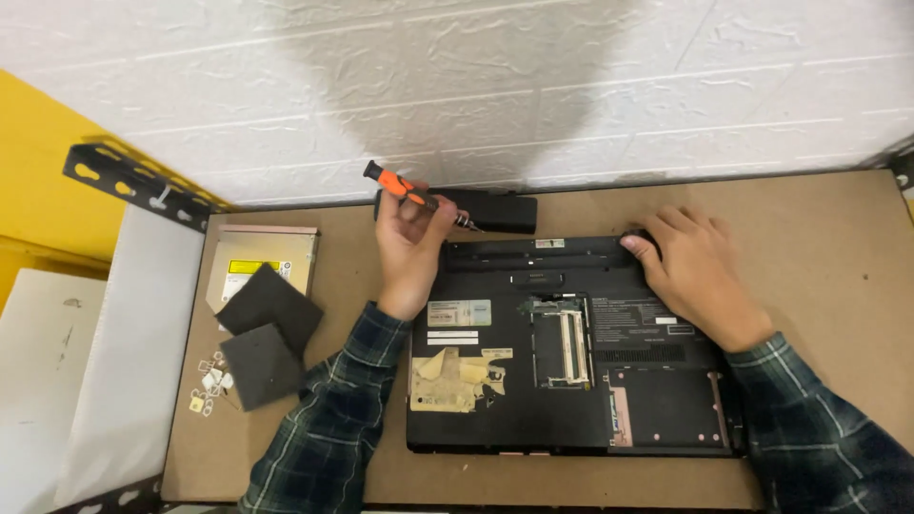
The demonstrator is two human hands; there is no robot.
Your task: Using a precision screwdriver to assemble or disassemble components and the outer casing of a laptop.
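The upturned black laptop [571, 362] lies bottom-up on the brown worktop [819, 247]; the left hand [409, 249] is closed around an orange-handled screwdriver [411, 193] above its rear left corner. The right hand [693, 271] rests flat and open on its rear right corner, holding nothing; a black battery pack [500, 209] lies just behind the laptop.

We see our two forearms clad in long sleeves of dark plaid flannel, navy and deep green crossed by thin pale lines. The cuffs end at the wrists, leaving our left hand [411, 249] and right hand [698, 271] bare. We spot no rings, watch or gloves on either hand.
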